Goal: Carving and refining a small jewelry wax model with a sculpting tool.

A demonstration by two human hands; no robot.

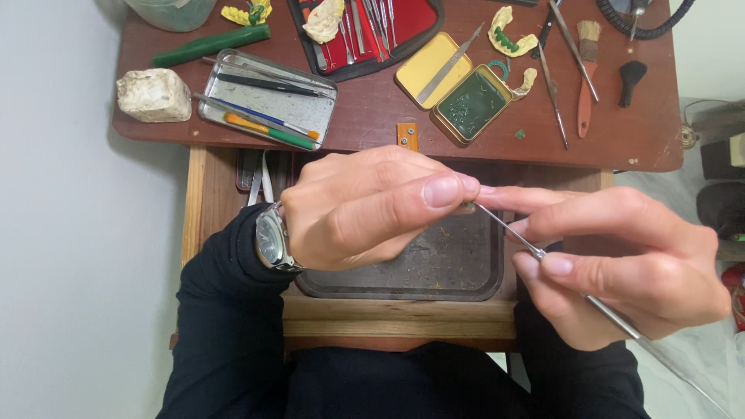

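- Head view: both hands are raised above a dark tray (458, 268) that sits in a pulled-out wooden drawer (388, 318) below the desk.
- Left hand (365, 206): fingers curled in tight, thumb and forefinger pinched together on something small at the tips; what it is cannot be made out. A wristwatch (272, 239) shows at the edge of the dark sleeve.
- Right hand (621, 260): fingers closed around a thin metal instrument (535, 250), held like a pen, thumb pressing on the shaft.
- Instrument: it runs slantwise from the lower right up to the left; its tip meets the pinched fingertips of the left hand, above the tray.
- Desk (372, 116), far side: an open yellow tin (446, 81), one half holding green wax, the other a metal tool.
- Left of it: a flat metal tin (268, 97) with pens and tools laid in it, a white plaster block (154, 95) just beside, and a green stick (211, 45) behind.
- Top centre: a red-lined case (365, 31) of instruments.
- Right side: yellow dental casts (511, 39), a wooden-handled brush (587, 70), and loose slender tools lying apart on the wood.
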